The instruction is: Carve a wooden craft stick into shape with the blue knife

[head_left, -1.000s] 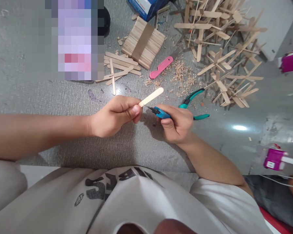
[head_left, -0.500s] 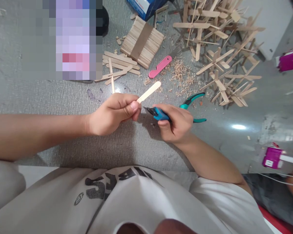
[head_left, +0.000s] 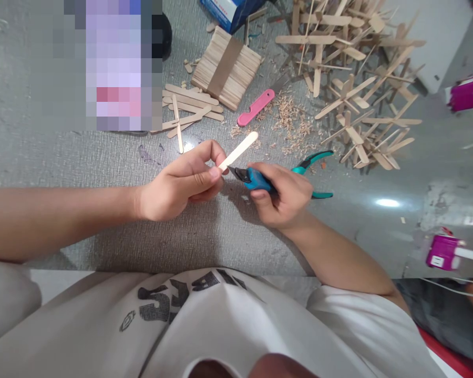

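My left hand pinches a wooden craft stick near its lower end, the rounded tip pointing up to the right. In my right hand is a blue utility knife, its dark blade at the stick's lower edge beside my left fingertips. I cannot tell how deep the blade sits. Just beyond my right hand, pliers with teal handles lie partly hidden behind it. Above the held stick rests a pink folding knife next to wood shavings.
A banded bundle of craft sticks lies at the back, with several loose sticks to its left. A blue box stands behind. Many crossed-stick pieces pile up at right. Purple objects sit at the far right.
The knife blade has moved slightly up and left, closer to the stick. My left index finger has bent upward, showing more of the stick's lower end.
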